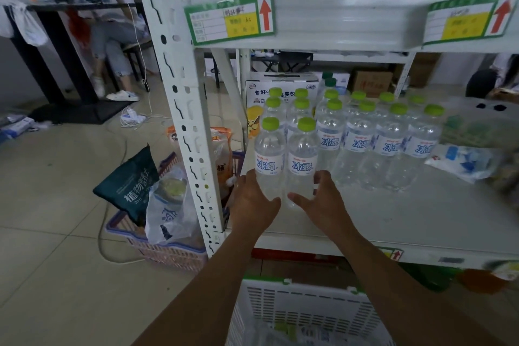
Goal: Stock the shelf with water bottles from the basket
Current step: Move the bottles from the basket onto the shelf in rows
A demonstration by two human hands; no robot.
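The left hand [254,201] curls round the base of the left water bottle [269,157]. The right hand [324,199] curls round the right water bottle [302,161] touching it. Both bottles stand upright on the shelf [407,222]. Rows of green-capped bottles [359,143] stand beyond and right of the right hand. The white basket [303,303] sits below the forearms.
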